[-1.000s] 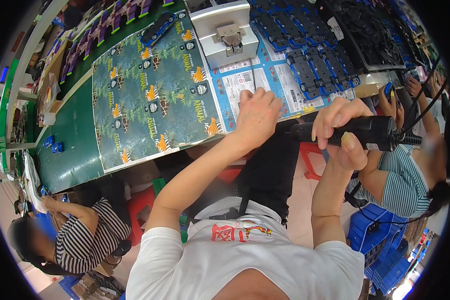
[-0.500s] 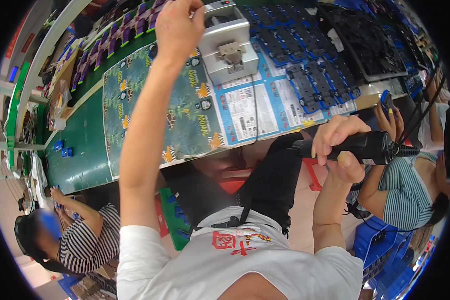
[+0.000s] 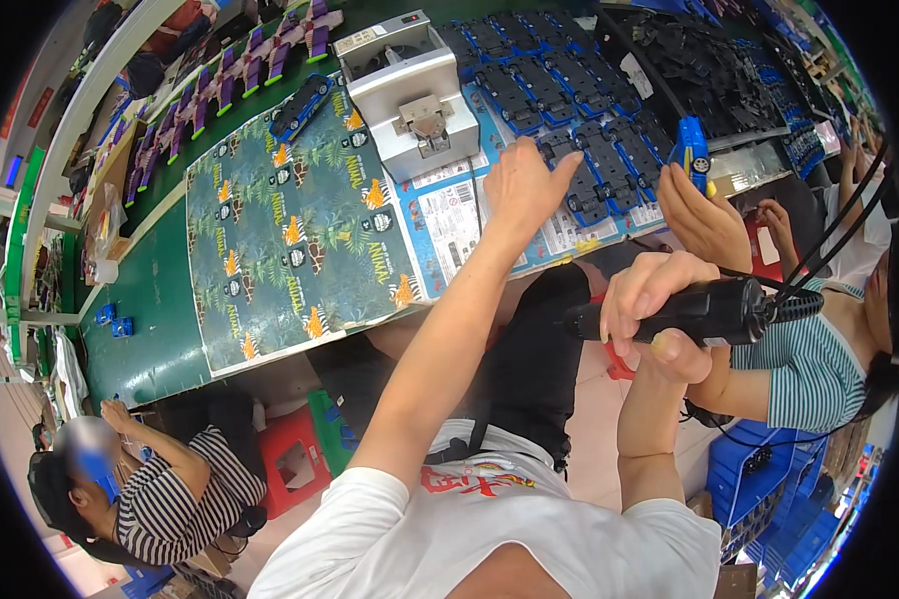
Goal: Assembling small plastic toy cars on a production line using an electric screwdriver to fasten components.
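My right hand [image 3: 659,309] is wrapped round a black electric screwdriver [image 3: 704,311], its tip pointing left, held off the table's front edge. My left hand [image 3: 521,190] is over the near end of the rows of toy cars, thumb and fingers apart; whether its fingertips touch a car is hard to tell. Those blue toy cars [image 3: 604,165] lie with their black undersides up. Left of them stands a silver metal machine [image 3: 410,100] with an opening in its top. Another blue toy car [image 3: 301,108] lies on the mat left of that machine.
A co-worker's hand [image 3: 704,215] at the right holds up a blue toy car [image 3: 691,155]. A black tray [image 3: 704,80] of dark parts is at the back right. Purple parts [image 3: 235,80] line the far left. Cables [image 3: 839,215] hang from the screwdriver's rear.
My left hand has moved from beside the machine's top, right and nearer, to the toy cars. The screwdriver stays in my right hand. The co-worker's car has moved left, closer to the rows.
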### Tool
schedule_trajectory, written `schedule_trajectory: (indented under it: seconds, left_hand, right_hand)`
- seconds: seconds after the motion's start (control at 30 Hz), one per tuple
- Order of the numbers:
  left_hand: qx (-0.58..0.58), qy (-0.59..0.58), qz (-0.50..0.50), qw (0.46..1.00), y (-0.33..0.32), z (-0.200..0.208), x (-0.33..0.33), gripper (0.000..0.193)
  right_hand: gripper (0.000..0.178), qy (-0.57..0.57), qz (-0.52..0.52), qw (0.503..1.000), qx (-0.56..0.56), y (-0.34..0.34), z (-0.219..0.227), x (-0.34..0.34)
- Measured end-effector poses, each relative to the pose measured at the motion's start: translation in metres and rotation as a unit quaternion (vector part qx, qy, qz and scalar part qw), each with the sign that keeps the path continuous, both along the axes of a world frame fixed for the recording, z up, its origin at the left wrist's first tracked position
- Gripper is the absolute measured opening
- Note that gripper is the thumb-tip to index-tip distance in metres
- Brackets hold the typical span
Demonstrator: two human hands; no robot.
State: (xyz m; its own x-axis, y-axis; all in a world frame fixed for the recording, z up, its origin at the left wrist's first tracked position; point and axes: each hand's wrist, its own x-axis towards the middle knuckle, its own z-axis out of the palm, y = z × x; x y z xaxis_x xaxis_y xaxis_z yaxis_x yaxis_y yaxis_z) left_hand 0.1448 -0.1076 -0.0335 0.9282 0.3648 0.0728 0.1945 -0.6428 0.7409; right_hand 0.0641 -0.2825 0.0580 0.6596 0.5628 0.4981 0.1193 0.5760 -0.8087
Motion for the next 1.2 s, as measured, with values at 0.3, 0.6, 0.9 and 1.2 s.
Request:
schedule_trajectory:
  seconds: [0.3,0.6,0.9,1.2]
  left_hand:
    - [-0.558,-0.131,-0.007,0.819,0.037,0.009,-0.074,0.033]
    - [-0.671,-0.073,0.035,0.737,0.102,0.005,-0.208,0.028]
    - [-0.556,-0.124,0.031,0.821,0.116,-0.01,-0.234,0.034]
    - [-0.406,-0.26,0.045,0.875,0.088,0.03,-0.19,0.036]
  right_hand:
    - [0.031,-0.009,-0.028,1.0,0.001,0.007,0.0,-0.001]
    - [0.006,-0.057,-0.132,0.988,-0.063,0.092,-0.03,0.011]
    - [0.023,-0.02,-0.144,0.973,-0.181,0.14,-0.033,0.039]
    - [0.096,-0.06,-0.196,0.972,-0.114,0.165,-0.033,-0.017]
